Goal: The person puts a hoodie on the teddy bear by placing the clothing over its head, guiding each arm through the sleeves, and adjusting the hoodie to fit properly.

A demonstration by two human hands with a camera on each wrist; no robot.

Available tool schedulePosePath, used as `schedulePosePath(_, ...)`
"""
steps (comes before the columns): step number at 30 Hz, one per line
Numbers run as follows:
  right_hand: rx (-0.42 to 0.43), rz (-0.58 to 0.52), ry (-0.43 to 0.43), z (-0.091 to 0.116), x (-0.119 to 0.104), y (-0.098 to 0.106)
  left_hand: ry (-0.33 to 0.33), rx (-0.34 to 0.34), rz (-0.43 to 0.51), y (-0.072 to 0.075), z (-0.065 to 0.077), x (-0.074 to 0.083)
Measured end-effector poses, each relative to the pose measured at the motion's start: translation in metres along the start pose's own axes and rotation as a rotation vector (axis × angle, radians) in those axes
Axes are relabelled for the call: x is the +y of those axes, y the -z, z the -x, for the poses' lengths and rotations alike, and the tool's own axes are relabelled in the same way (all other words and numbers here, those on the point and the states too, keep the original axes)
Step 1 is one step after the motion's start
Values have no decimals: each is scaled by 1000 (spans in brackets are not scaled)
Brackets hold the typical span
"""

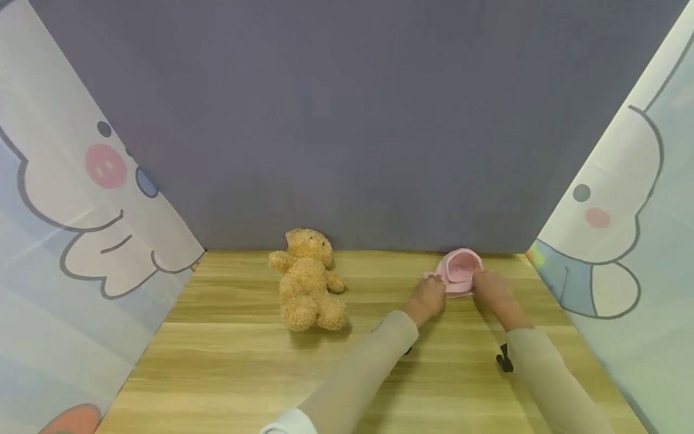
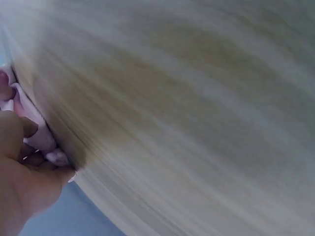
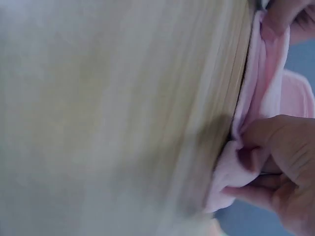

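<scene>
A small pink cloth garment with a rounded, hood-like opening [image 1: 459, 288] lies at the back right of the wooden table. My left hand [image 1: 428, 296] pinches its left edge, and in the left wrist view the fingers curl over the pink fabric [image 2: 42, 135]. On the opposite side, my right hand [image 1: 493, 292] grips the garment's right edge. The right wrist view shows thumb and fingers pinching the fabric [image 3: 270, 98] close over the tabletop. Left of both hands, a tan teddy bear [image 1: 306, 280] lies on its back, apart from them.
A grey panel [image 1: 347, 120] stands along the back edge of the wooden table [image 1: 228, 374]. Cartoon-printed sheets [image 1: 49, 253] flank the table at left and right. A small black clip-like piece [image 1: 505, 360] shows beside the right sleeve.
</scene>
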State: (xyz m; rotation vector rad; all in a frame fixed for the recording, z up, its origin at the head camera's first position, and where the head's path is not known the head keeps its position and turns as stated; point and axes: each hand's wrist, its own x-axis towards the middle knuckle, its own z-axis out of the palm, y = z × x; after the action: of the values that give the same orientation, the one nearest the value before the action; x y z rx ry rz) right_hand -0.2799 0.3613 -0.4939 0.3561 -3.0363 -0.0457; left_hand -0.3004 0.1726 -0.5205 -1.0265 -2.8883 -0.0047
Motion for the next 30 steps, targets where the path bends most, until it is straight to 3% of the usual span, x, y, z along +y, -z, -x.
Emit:
schedulePosePath(4, 111, -79, -22, 1, 9, 2, -50, -3, 46, 7, -1, -20)
schedulePosePath(8, 141, -171, -15, 8, 13, 6, -85, -6, 86, 7, 7, -39)
schedulePosePath(15, 286, -179, 43, 15, 9, 22, -123, 93, 165, 26, 12, -51)
schedulePosePath(24, 390, -261, 141, 3, -8, 32, -66, 89, 212, 51, 14, -81)
schedulePosePath(30, 355, -260, 130, -8, -22, 46, -34, 128, 236, 70, 18, -94)
